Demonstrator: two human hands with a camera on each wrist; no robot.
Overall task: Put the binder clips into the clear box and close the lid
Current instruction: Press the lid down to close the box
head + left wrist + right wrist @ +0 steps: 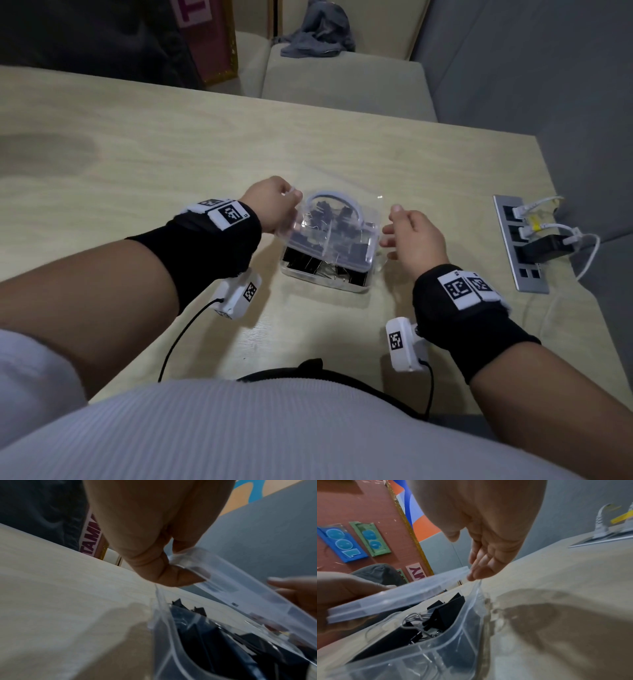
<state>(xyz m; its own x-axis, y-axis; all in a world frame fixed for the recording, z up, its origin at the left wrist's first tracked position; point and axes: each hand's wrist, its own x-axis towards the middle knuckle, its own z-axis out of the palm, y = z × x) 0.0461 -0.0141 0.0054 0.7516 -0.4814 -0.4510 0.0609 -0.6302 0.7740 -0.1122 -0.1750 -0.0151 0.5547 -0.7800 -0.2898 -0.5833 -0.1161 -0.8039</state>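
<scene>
Clear box (356, 286): transparent glossy plastic | lid (334, 236): same clear plastic, slightly frosted at the edges | binder clips (448, 613): matt black bodies, shiny wire metal handles | table (171, 164): pale wood-grain top, smooth matt finish | wrist bands (212, 246): black knit cloth | socket panel (524, 260): brushed grey metal

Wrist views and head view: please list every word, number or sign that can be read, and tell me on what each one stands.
"TAMM", cut off by the left hand: pink strip beyond the table.
"COOL", upside down: blue card on the red board.
Green card: too blurred to read.
Pink card: partial letters, unclear.
Pink sign: one partial letter, perhaps "T".
Wristband markers: square codes, no words.
</scene>
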